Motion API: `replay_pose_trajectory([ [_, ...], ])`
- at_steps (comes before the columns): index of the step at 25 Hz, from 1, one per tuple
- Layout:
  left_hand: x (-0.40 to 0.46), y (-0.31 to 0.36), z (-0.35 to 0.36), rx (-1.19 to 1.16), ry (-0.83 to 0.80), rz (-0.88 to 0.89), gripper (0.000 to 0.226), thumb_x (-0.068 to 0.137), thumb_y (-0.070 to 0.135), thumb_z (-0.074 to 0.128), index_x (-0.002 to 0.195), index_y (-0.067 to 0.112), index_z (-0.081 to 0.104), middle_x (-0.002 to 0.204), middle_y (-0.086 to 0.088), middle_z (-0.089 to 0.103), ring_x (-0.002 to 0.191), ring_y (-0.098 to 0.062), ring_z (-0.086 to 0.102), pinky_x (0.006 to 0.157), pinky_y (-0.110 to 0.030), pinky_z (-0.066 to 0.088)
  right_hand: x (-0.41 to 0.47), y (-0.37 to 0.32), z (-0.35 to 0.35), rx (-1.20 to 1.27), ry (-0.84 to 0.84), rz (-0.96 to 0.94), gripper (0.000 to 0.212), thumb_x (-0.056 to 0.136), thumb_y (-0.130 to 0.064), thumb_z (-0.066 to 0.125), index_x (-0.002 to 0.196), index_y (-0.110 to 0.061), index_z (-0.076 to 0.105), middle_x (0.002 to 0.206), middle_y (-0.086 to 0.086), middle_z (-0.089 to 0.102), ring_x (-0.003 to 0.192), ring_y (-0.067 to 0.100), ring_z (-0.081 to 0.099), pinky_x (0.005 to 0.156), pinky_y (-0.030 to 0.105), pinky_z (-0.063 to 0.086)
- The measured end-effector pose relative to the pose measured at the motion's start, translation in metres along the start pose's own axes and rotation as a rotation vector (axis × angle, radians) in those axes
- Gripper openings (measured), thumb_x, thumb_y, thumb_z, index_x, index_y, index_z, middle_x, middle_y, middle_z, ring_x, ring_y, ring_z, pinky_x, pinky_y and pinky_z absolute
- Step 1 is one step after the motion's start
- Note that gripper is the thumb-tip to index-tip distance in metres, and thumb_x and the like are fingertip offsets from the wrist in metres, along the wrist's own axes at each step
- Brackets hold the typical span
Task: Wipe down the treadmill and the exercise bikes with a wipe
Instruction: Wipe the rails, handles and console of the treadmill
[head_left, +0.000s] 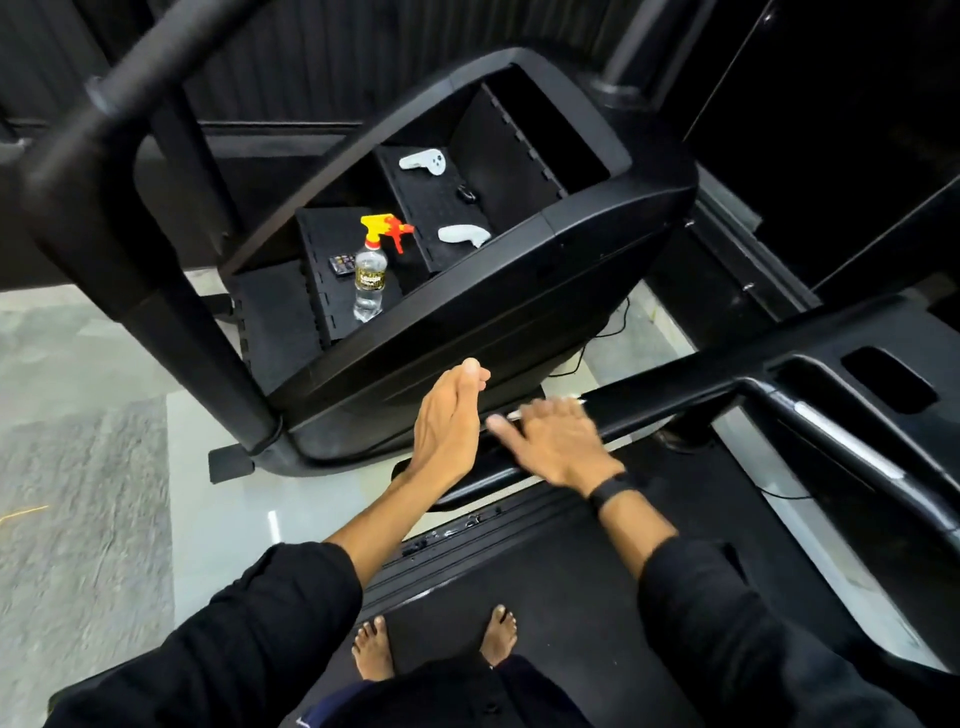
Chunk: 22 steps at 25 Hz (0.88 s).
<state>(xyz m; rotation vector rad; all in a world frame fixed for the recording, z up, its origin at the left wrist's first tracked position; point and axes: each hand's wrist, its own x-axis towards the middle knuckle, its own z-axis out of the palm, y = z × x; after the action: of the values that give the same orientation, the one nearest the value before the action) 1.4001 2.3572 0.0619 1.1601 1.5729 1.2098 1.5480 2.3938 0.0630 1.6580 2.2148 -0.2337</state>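
The right hand lies flat, fingers spread, pressing a thin white wipe onto the black treadmill handrail at centre frame. The left hand hovers just beside it, open and empty. Long, even strokes along the rail would serve best. The wipe is mostly hidden beneath blurred fingers; a clear spray bottle with yellow trigger stands in the black console tray above.
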Motion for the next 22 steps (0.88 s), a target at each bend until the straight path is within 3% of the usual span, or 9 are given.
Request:
replay_pose_trajectory([
  [3,0.001,0.003,0.001,0.006,0.018,-0.026,0.068,0.084,0.071,0.014,0.106,0.030,0.064,0.104,0.014,0.064,0.100,-0.010,0.059,0.095,-0.037,0.045,-0.052,-0.037,0.017,0.000,0.159,-0.297,0.083,0.097,-0.067,0.008,0.147,-0.007,0.038,0.152,0.012,0.037,0.144,0.032,0.025,0.121,0.046,0.014],
  [6,-0.002,0.003,0.001,0.023,0.070,-0.037,0.069,0.087,0.069,0.014,0.109,0.027,0.065,0.107,0.012,0.065,0.101,-0.011,0.059,0.093,-0.034,0.044,-0.077,0.012,0.033,0.125,0.257,-0.485,0.072,0.103,-0.060,0.016,0.157,-0.013,0.019,0.164,0.003,0.010,0.153,0.016,-0.001,0.124,0.040,0.002],
  [9,-0.005,0.002,0.010,0.077,0.123,-0.037,0.069,0.090,0.066,0.016,0.110,0.022,0.065,0.108,0.006,0.065,0.102,-0.015,0.059,0.091,-0.037,0.045,-0.053,0.106,0.034,0.154,0.388,-0.310,0.063,0.104,-0.053,0.021,0.151,-0.013,0.035,0.160,0.004,0.029,0.150,0.022,0.019,0.122,0.042,0.014],
  [11,-0.006,0.006,0.020,0.208,0.129,0.017,0.072,0.090,0.065,0.015,0.106,0.015,0.063,0.104,-0.001,0.065,0.098,-0.018,0.059,0.090,-0.042,0.046,-0.021,0.150,0.018,0.109,0.408,-0.190,0.067,0.103,-0.058,0.010,0.130,-0.015,0.053,0.131,0.003,0.054,0.128,0.029,0.048,0.111,0.041,0.030],
  [13,-0.005,0.010,0.032,0.305,0.134,0.058,0.070,0.091,0.062,0.016,0.103,0.011,0.062,0.101,-0.006,0.063,0.095,-0.020,0.058,0.089,-0.047,0.046,0.009,0.153,0.001,0.078,0.312,-0.079,0.081,0.097,-0.064,0.002,0.111,-0.013,0.063,0.109,0.007,0.064,0.107,0.031,0.058,0.099,0.041,0.039],
  [15,0.000,0.014,0.039,0.336,0.162,0.058,0.071,0.092,0.061,0.016,0.103,0.008,0.061,0.102,-0.009,0.063,0.095,-0.022,0.057,0.089,-0.048,0.045,0.029,0.123,-0.010,0.032,0.144,-0.069,0.082,0.097,-0.066,0.008,0.104,-0.010,0.068,0.111,0.014,0.068,0.108,0.033,0.060,0.097,0.042,0.041],
  [17,0.006,0.020,0.050,0.355,0.197,0.056,0.073,0.091,0.063,0.014,0.103,0.007,0.061,0.103,-0.011,0.063,0.095,-0.023,0.057,0.089,-0.047,0.044,0.030,0.087,-0.005,0.038,0.053,-0.189,0.082,0.096,-0.069,0.012,0.109,-0.010,0.068,0.117,0.015,0.067,0.113,0.033,0.059,0.099,0.043,0.041],
  [20,0.010,0.018,0.061,0.402,0.237,0.052,0.064,0.096,0.058,0.019,0.100,0.008,0.060,0.100,-0.009,0.063,0.094,-0.022,0.057,0.087,-0.044,0.044,-0.005,0.063,0.015,0.037,0.182,-0.420,0.080,0.098,-0.068,0.013,0.131,-0.009,0.056,0.132,0.013,0.058,0.126,0.031,0.047,0.110,0.045,0.032],
  [22,0.008,0.010,0.065,0.499,0.255,0.061,0.049,0.101,0.049,0.025,0.086,0.013,0.054,0.088,-0.003,0.059,0.086,-0.021,0.056,0.085,-0.043,0.044,-0.031,0.083,0.029,0.081,0.260,-0.556,0.076,0.101,-0.064,0.012,0.148,-0.010,0.039,0.153,0.010,0.040,0.145,0.028,0.028,0.120,0.044,0.019],
])
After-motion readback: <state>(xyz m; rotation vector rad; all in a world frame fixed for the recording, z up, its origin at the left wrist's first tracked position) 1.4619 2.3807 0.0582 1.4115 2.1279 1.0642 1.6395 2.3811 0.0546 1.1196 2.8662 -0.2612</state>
